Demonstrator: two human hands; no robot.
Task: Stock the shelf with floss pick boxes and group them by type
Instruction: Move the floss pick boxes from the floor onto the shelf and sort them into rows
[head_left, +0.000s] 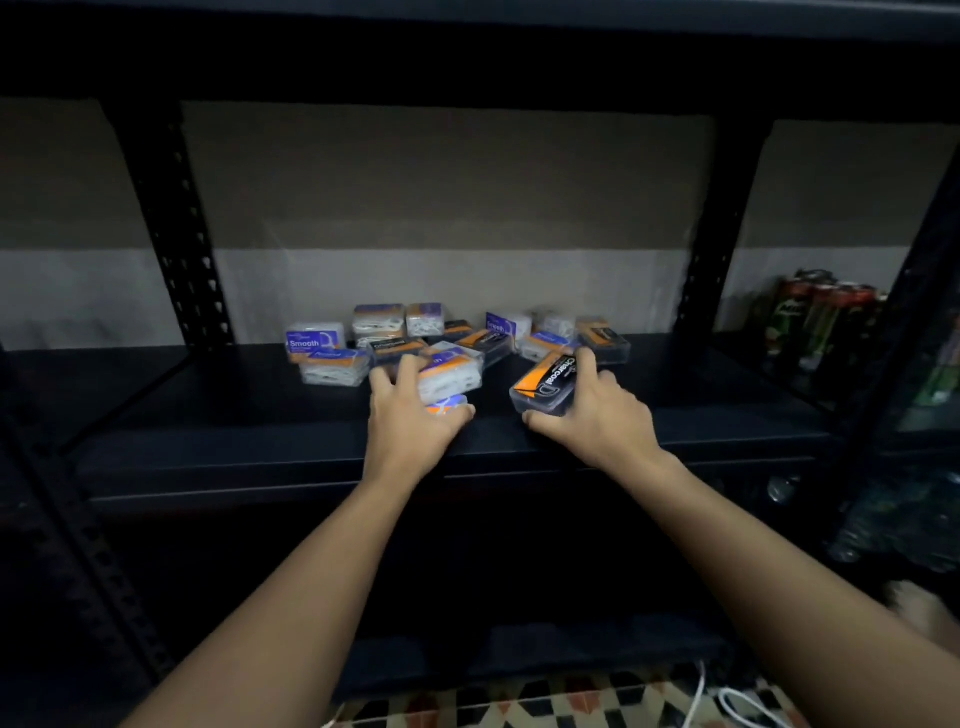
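Note:
A loose pile of floss pick boxes (467, 338) lies at the back middle of a black shelf (260, 405). Some are clear with white picks and purple "Smooth" labels (311, 343); others are dark with orange "Charcoal" labels. My left hand (410, 426) grips a white-pick box (452, 376) near the shelf's front, with a second box partly hidden under it. My right hand (597, 415) holds a dark Charcoal box (545, 387), tilted, just right of the left one.
Black slotted uprights (182, 228) stand at the shelf's back left and back right. Green drink cans (810, 322) fill the neighbouring bay at the right. White cables (727, 701) lie on patterned floor tiles below.

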